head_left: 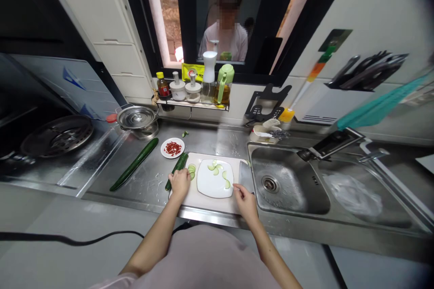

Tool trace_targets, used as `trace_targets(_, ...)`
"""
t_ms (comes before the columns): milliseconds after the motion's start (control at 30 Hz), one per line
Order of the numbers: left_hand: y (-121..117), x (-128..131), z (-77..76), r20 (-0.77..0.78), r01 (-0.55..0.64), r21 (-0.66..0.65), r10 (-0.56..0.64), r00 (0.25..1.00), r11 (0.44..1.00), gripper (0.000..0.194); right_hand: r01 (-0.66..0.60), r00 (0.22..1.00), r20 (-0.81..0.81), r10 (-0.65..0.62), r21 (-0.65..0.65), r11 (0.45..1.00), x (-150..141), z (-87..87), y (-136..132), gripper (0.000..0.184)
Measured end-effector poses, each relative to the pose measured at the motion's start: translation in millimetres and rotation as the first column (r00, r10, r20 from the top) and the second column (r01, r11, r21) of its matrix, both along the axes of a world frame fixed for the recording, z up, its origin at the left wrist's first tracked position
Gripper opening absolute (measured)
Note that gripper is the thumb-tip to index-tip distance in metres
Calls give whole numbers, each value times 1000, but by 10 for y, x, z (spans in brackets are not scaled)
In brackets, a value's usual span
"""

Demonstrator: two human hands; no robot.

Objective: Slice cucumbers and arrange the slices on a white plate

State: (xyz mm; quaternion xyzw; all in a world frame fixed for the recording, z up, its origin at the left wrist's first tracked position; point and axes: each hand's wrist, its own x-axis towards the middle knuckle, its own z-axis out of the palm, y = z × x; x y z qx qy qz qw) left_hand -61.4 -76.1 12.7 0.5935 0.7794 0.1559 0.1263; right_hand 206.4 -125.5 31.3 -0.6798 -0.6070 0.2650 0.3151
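My left hand (180, 182) is curled over the near part of a cut cucumber (179, 165). Beside its fingers, thin cucumber slices (191, 171) overlap in a short row on a pale cutting board (215, 206). A square white plate (205, 181) rests on the board, with several thin, curved cucumber slices (216, 167) spread on its far and right parts. At the plate's right rim my right hand (246, 200) has its fingertips pinched together; what is between them is too small to make out. A knife blade (244, 174) lies flat at the board's right side.
A whole cucumber (134, 164) and a small dish of chopped red pieces (172, 148) are on the left. Further left stand a lidded metal pot (139, 119) and a stove (57, 135). The sink (288, 185) is right, a seasoning rack (193, 103) behind.
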Motion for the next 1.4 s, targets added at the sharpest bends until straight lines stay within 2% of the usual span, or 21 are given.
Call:
trace_targets(67, 20, -19, 61, 164, -42, 13, 39, 986, 999, 15, -11, 1000, -2, 11, 6, 1000, -9, 12, 13, 51)
trace_targets(133, 64, -25, 158, 408, -105, 30, 84, 909, 994, 14, -13, 1000, -20, 13, 14, 1000, -25, 39, 48, 50)
trace_targets(200, 127, -11, 302, 688, -154, 40, 85, 720, 987, 19, -5, 998, -59, 7, 32, 999, -63, 102, 113, 48)
trace_targets(267, 191, 25, 496, 883, -169, 61, 26, 469, 984, 27, 9, 993, -118, -2, 60, 998, -129, 221, 210, 46)
trace_targets(300, 219, 50, 610, 925, -165, 82, -13, 381, 983, 31, 22, 988, -155, -10, 75, 997, -172, 302, 268, 44)
trace_targets(333, 241, 79, 731, 942, -161, 101, -43, 332, 982, 33, 22, 981, -193, -6, 82, 996, -220, 396, 330, 42)
trace_targets(500, 286, 256, 1302, 969, -127, 173, -145, 201, 977, 34, -3, 890, -454, 54, 112, 994, -466, 942, 611, 33)
trace_targets(600, 306, 368, 1487, 975, -111, 191, -175, 136, 975, 33, -114, 795, -594, 122, 52, 992, -593, 1195, 701, 35)
trace_targets(700, 323, 470, 1532, 979, -118, 194, -186, 81, 974, 33, -194, 712, -688, 141, 1, 981, -698, 1316, 741, 33)
trace_targets(767, 321, 523, 1514, 978, -114, 203, -195, 75, 972, 33, -170, 677, -726, 124, 11, 985, -738, 1339, 759, 31)
trace_targets(833, 309, 557, 1488, 971, -114, 223, -211, 109, 968, 34, -124, 667, -736, 116, 43, 991, -741, 1350, 776, 30)
trace_targets(967, 290, 567, 1484, 917, -120, 316, -270, 294, 941, 33, -114, 680, -723, 126, 65, 991, -669, 1407, 792, 28)
trace_targets(1033, 297, 558, 1518, 882, -40, 343, -307, 357, 939, 32, -129, 687, -714, 135, 62, 990, -635, 1449, 784, 26)
trace_targets(1133, 320, 548, 1593, 850, 95, 349, -357, 388, 932, 29, -155, 695, -702, 156, 65, 986, -625, 1501, 757, 24)
trace_targets(1400, 296, 518, 1698, 745, 239, 399, -465, 478, 885, 23, -178, 705, -684, 184, 80, 981, -623, 1579, 685, 19)
